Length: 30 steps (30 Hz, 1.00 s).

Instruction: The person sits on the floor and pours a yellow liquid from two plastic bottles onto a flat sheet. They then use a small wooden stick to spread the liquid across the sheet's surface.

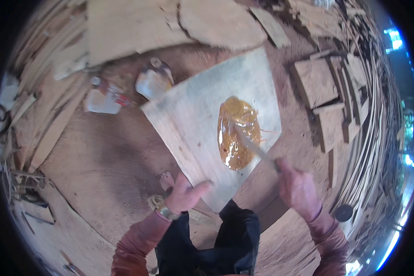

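A pale flat board (202, 106) lies tilted in front of me, with a glossy amber puddle of thick liquid (244, 115) spread over its right half. My left hand (185, 192) grips the board's near left edge, thumb on top and the other fingers hidden. Held in my closed right hand (299, 186) is a thin, pale stick-like tool (260, 152). Its far end dips into the amber liquid near the middle of the puddle. Motion blur hides the exact shape of the tool's tip.
Two plastic containers, one with a red label (103, 99) and one white (152, 83), stand beyond the board. Large wooden sheets (133, 27) lie at the far side. Wood blocks (315, 83) and long thin strips line the right. A round black object (343, 212) sits right of my forearm.
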### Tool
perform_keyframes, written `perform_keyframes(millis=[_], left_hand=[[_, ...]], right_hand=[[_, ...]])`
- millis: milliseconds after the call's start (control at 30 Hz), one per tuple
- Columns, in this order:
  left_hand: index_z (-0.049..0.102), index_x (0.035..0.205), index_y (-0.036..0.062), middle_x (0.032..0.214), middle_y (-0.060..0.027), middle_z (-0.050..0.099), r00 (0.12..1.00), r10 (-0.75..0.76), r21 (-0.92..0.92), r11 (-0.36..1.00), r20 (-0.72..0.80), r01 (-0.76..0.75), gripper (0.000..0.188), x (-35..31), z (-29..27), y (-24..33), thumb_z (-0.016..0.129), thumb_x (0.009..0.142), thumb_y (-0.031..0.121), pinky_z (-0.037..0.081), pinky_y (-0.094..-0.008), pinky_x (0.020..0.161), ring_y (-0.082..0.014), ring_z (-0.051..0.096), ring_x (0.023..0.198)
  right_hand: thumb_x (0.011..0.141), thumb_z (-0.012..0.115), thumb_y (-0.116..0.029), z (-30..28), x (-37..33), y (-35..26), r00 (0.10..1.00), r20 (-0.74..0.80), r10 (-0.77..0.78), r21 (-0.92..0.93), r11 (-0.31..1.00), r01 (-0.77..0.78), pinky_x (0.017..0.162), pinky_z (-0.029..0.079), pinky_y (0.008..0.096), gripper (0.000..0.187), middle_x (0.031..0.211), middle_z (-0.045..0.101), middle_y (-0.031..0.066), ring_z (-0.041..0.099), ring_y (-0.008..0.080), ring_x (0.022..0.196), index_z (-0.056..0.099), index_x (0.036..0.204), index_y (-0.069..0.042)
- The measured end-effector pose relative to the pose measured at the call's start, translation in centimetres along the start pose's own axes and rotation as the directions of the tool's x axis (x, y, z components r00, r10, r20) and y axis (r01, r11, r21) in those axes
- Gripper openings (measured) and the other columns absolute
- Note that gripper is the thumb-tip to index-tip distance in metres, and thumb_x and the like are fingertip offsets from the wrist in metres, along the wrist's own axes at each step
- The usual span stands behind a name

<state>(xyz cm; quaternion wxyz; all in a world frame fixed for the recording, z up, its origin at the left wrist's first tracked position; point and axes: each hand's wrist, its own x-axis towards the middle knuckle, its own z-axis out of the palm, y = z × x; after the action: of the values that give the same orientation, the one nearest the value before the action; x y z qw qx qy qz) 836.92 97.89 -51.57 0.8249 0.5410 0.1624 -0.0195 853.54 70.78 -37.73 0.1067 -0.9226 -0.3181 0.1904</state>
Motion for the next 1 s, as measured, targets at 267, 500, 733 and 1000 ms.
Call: perform_keyframes(millis=[267,500,733,1000], left_hand=[[0.058,0.132,-0.0022,0.121,-0.0124,0.071,0.931,0.106,-0.287,0.934,-0.348,-0.213,0.043,-11.1,1.0,21.0,0.070,0.091,-0.001,0.056,-0.0368,0.092,-0.0213,0.069,0.107],[0.060,0.130,-0.0043,0.120,-0.0126,0.071,0.798,0.252,-0.308,0.825,-0.548,-0.473,0.040,-16.2,-2.5,30.9,0.070,0.091,-0.001,0.055,-0.0369,0.095,-0.0226,0.069,0.108],[0.054,0.138,0.0006,0.127,-0.0123,0.066,0.640,0.313,-0.211,0.766,-0.702,-0.607,0.055,-20.8,-3.6,35.5,0.064,0.084,-0.009,0.053,-0.0410,0.101,-0.0259,0.064,0.119],[0.058,0.134,-0.0025,0.122,-0.0112,0.069,0.337,0.224,-0.107,0.669,-0.914,-0.736,0.049,-22.3,-1.6,35.4,0.069,0.086,-0.004,0.054,-0.0386,0.097,-0.0223,0.066,0.112]], right_hand=[[0.095,0.060,-0.013,-23.2,1.5,-16.2,0.982,0.069,-0.177,-0.380,0.906,0.190,0.046,0.051,0.0456,0.026,0.069,0.066,0.0129,0.066,0.0352,0.053,0.065,0.121,-0.013],[0.095,0.057,-0.012,-29.6,5.4,-33.0,0.827,-0.028,-0.561,-0.412,0.760,0.502,0.049,0.053,0.0502,0.021,0.071,0.068,0.0128,0.069,0.0362,0.058,0.063,0.115,-0.016],[0.097,0.058,-0.015,-34.6,13.0,-41.6,0.766,-0.009,-0.643,-0.580,0.627,0.520,0.054,0.053,0.0522,0.033,0.069,0.068,0.0150,0.068,0.0389,0.060,0.062,0.129,-0.017],[0.092,0.060,-0.015,-34.7,14.3,-51.2,0.516,0.401,-0.757,-0.534,0.265,0.803,0.054,0.053,0.0522,0.030,0.064,0.065,0.0148,0.069,0.0382,0.062,0.062,0.123,-0.016]])
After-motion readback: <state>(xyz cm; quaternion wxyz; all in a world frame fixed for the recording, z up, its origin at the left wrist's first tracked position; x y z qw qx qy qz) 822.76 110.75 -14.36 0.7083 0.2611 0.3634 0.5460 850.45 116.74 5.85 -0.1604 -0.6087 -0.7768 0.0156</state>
